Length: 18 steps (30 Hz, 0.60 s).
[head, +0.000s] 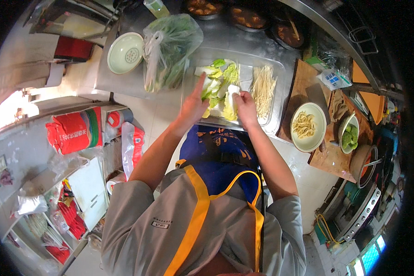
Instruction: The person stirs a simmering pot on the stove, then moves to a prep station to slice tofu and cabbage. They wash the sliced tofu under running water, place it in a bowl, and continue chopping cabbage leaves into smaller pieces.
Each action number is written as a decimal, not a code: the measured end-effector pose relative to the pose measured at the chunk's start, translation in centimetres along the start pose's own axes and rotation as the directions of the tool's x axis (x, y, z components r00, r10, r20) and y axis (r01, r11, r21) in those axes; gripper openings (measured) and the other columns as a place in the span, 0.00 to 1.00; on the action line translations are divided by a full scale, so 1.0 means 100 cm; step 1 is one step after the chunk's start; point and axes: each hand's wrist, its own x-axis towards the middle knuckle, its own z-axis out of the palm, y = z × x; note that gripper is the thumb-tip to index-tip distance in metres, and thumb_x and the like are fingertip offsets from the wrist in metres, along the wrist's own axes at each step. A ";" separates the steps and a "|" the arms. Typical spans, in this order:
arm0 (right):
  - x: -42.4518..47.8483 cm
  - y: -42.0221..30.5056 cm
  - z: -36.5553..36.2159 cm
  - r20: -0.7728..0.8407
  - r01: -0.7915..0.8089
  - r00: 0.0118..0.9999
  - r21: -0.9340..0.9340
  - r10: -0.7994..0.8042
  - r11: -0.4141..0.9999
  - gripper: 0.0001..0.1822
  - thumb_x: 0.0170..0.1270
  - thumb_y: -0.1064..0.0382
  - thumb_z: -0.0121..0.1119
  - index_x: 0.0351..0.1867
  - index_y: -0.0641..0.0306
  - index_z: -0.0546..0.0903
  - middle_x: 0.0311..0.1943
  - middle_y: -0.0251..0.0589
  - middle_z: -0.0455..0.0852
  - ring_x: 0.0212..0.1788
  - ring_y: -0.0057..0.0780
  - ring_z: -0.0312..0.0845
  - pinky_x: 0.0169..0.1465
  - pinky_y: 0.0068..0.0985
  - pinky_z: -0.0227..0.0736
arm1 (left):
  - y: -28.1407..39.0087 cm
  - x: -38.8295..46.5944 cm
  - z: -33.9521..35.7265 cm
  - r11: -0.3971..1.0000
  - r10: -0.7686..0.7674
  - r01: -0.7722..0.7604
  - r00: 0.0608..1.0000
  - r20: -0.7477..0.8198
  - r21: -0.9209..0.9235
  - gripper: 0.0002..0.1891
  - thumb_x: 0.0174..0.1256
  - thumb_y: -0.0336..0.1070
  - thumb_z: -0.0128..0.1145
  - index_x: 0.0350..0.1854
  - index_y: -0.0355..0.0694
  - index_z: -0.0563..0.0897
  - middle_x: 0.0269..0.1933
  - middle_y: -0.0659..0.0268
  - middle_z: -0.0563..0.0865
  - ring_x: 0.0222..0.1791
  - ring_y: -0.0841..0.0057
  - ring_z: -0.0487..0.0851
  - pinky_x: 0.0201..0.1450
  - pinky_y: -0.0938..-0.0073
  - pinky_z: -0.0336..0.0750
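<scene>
Pale green and white cabbage leaves (214, 84) lie in the left part of a clear rectangular tray (277, 126). A bundle of thin, cream-coloured strands (263, 90) fills the tray's right side. My right hand (245, 105) grips a cabbage leaf piece (232, 100) by its white stem, near the tray's front edge. Over the leaves at the tray's left side is my left hand (194, 103), its index finger stretched forward and its thumb apart; it touches or hovers over them, and I cannot tell whether it holds any.
Left of the tray are a plastic bag of greens (174, 51) and a pale bowl (125, 53). Dark pots of food (250, 17) stand behind. On the right, wooden boards (302, 77) carry a cleaver (318, 98), a bowl of pale strips (308, 127) and a bowl of broccoli (349, 134).
</scene>
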 end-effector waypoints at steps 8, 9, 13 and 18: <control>-0.014 -0.016 0.011 0.170 -0.244 0.967 0.401 0.190 0.883 0.13 0.65 0.62 0.59 0.48 0.61 0.75 0.39 0.33 0.79 0.40 0.20 0.74 0.43 0.19 0.68 | -0.039 0.014 0.025 0.729 -0.298 0.243 0.954 0.023 -0.640 0.16 0.65 0.34 0.56 0.53 0.35 0.77 0.42 0.65 0.83 0.41 0.77 0.81 0.44 0.74 0.75; -0.016 -0.019 0.016 0.205 -0.249 0.964 0.476 0.169 0.843 0.12 0.65 0.64 0.58 0.48 0.62 0.75 0.42 0.35 0.81 0.44 0.22 0.77 0.47 0.20 0.72 | -0.037 0.014 0.029 0.665 -0.330 0.269 0.943 0.048 -0.697 0.15 0.66 0.36 0.57 0.51 0.34 0.78 0.41 0.66 0.83 0.40 0.79 0.80 0.43 0.75 0.75; -0.019 -0.015 0.022 0.197 -0.237 0.967 0.463 0.162 0.854 0.21 0.66 0.56 0.59 0.56 0.64 0.71 0.46 0.37 0.78 0.48 0.25 0.71 0.48 0.27 0.69 | -0.036 0.011 0.045 0.960 -0.133 0.108 0.988 -0.083 -0.259 0.14 0.66 0.38 0.56 0.48 0.35 0.80 0.40 0.59 0.84 0.39 0.71 0.82 0.42 0.72 0.75; -0.015 0.000 0.011 0.062 -0.196 0.979 0.516 0.193 0.834 0.25 0.65 0.58 0.60 0.59 0.65 0.69 0.46 0.45 0.79 0.45 0.34 0.76 0.45 0.32 0.75 | -0.001 -0.013 0.050 0.976 0.206 -0.208 0.978 -0.037 -0.070 0.14 0.65 0.39 0.56 0.47 0.36 0.82 0.45 0.52 0.83 0.41 0.57 0.83 0.46 0.64 0.77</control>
